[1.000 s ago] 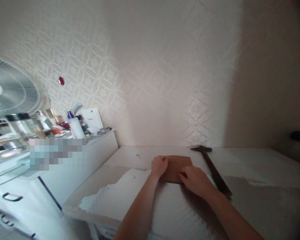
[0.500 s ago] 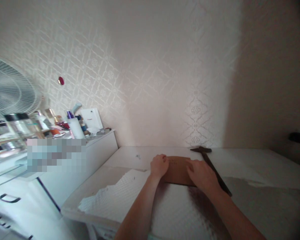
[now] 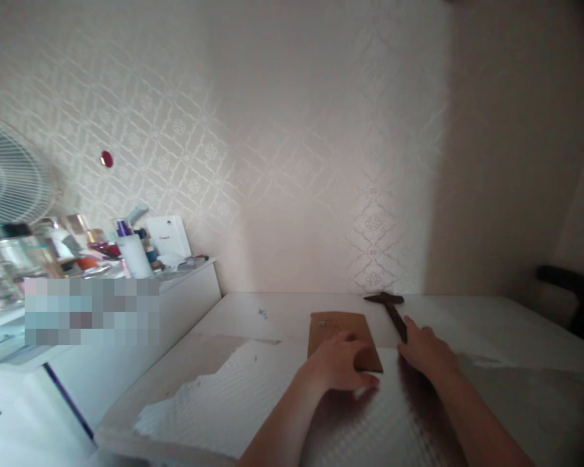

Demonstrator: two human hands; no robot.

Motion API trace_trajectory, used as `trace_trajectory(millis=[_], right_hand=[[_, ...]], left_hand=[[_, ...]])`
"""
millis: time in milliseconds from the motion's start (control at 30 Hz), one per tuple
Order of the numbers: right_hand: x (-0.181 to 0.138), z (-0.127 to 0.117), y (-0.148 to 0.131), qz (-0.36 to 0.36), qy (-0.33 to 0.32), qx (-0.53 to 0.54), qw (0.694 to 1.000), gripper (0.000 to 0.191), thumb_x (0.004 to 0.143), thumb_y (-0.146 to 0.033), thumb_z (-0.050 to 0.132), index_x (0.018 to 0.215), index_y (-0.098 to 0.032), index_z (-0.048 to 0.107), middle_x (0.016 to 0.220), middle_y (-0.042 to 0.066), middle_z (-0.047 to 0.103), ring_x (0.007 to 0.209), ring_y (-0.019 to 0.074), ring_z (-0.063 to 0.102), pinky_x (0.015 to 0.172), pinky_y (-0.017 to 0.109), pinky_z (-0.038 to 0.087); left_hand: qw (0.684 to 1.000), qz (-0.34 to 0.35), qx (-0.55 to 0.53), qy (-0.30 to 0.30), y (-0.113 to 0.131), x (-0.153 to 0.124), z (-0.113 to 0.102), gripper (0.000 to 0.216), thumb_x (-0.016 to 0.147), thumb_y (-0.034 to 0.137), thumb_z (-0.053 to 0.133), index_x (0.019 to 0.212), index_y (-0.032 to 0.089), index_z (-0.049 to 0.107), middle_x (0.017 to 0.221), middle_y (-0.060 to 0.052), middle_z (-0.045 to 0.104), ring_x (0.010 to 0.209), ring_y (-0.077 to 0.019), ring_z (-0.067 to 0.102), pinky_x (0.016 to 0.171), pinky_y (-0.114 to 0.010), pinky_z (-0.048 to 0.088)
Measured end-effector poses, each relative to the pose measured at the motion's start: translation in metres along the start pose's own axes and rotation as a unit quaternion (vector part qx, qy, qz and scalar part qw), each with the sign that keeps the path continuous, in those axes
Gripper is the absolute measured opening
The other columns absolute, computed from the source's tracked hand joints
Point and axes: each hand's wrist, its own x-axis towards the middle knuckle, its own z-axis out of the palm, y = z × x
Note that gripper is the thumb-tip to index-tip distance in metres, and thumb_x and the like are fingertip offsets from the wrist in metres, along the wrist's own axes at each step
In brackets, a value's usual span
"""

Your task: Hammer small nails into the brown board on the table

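A flat brown rectangular piece (image 3: 346, 324), cardboard or leather, lies on the white quilted sheet, with rows of small marks near its upper left corner. My left hand (image 3: 338, 363) rests over its near part, thumb and fingers apart, covering some of it. To the right lies a hammer (image 3: 396, 322) with a dark head and long handle, the head towards the wall. The fingers of my right hand (image 3: 425, 350) are closed around the handle, and the handle's lower end is hidden behind that hand.
Small shiny bits (image 3: 263, 313) lie on the white tabletop (image 3: 238, 311) at the back left. On the left, a white cabinet (image 3: 189, 285) carries bottles and a white box (image 3: 168, 237), with a fan (image 3: 10, 172) behind. A dark object (image 3: 571, 288) stands at the far right.
My right hand has left the brown piece and moved right to the hammer's handle. My left hand has shifted from the piece's left edge onto its near part. The view has turned slightly right.
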Motion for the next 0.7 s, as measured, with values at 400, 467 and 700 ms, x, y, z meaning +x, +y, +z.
trace_trajectory(millis=[400,467,700], right_hand=[[0.002,-0.005,0.006,-0.022,0.059,0.008,0.998,0.055,0.088,-0.014,0.025,0.141,-0.01,0.039,0.1,0.021,0.066,0.096,0.031,0.066,0.08,0.041,0.048],[0.001,-0.009,0.006,-0.033,0.069,0.033,0.997,0.055,0.088,-0.017,0.028,0.142,-0.009,0.037,0.099,0.02,0.067,0.096,0.0312,0.066,0.082,0.042,0.047],[-0.002,-0.02,-0.013,-0.026,0.006,0.313,0.949,0.06,0.084,-0.028,0.036,0.143,-0.013,0.037,0.093,0.012,0.069,0.065,0.0193,0.064,0.06,0.031,0.05]], left_hand=[[1.0,-0.009,0.012,-0.016,-0.004,0.003,0.004,0.048,0.091,0.033,0.044,0.137,0.023,0.05,0.146,-0.014,0.042,0.14,-0.0298,0.029,0.112,-0.054,0.026],[1.0,-0.02,0.018,-0.011,-0.006,0.003,0.005,0.048,0.091,0.03,0.04,0.138,0.02,0.049,0.147,-0.015,0.041,0.14,-0.0302,0.029,0.112,-0.054,0.025],[0.997,-0.07,0.023,0.031,-0.015,0.005,0.004,0.049,0.089,0.02,0.037,0.135,0.025,0.053,0.146,-0.013,0.042,0.135,-0.0301,0.037,0.111,-0.055,0.027]])
